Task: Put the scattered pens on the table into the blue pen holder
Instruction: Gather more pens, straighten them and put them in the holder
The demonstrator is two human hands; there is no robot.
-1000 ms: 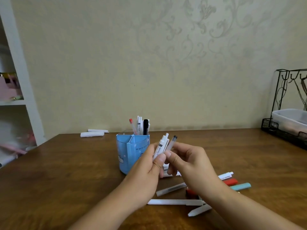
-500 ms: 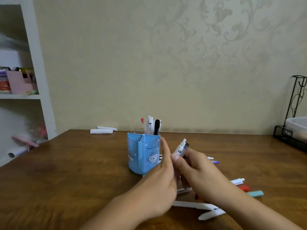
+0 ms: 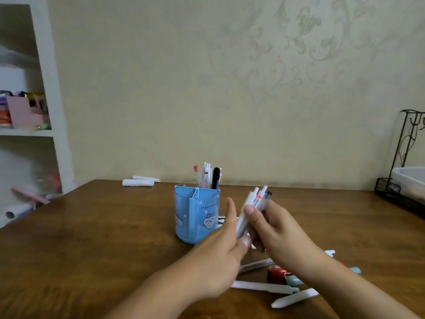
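Observation:
The blue pen holder (image 3: 195, 212) stands mid-table, with several pens (image 3: 209, 176) upright in its back compartment. Just right of it my right hand (image 3: 278, 233) grips a small bundle of pens (image 3: 254, 203), tips up and tilted right. My left hand (image 3: 220, 256) touches the bundle's lower end with thumb and fingers, its index finger straight beside the bundle. Several loose pens lie under my right forearm: a white pen (image 3: 264, 287), a red and teal pen (image 3: 284, 276), another white pen (image 3: 294, 300).
Two white objects (image 3: 139, 181) lie at the table's far edge. A black wire rack with a clear tub (image 3: 409, 183) stands at the far right. A white shelf unit (image 3: 34, 111) with clutter is on the left. The wall is close behind the table.
The pen bundle has risen and shows more of its length, now held mostly by my right hand. My left hand has slid lower on it.

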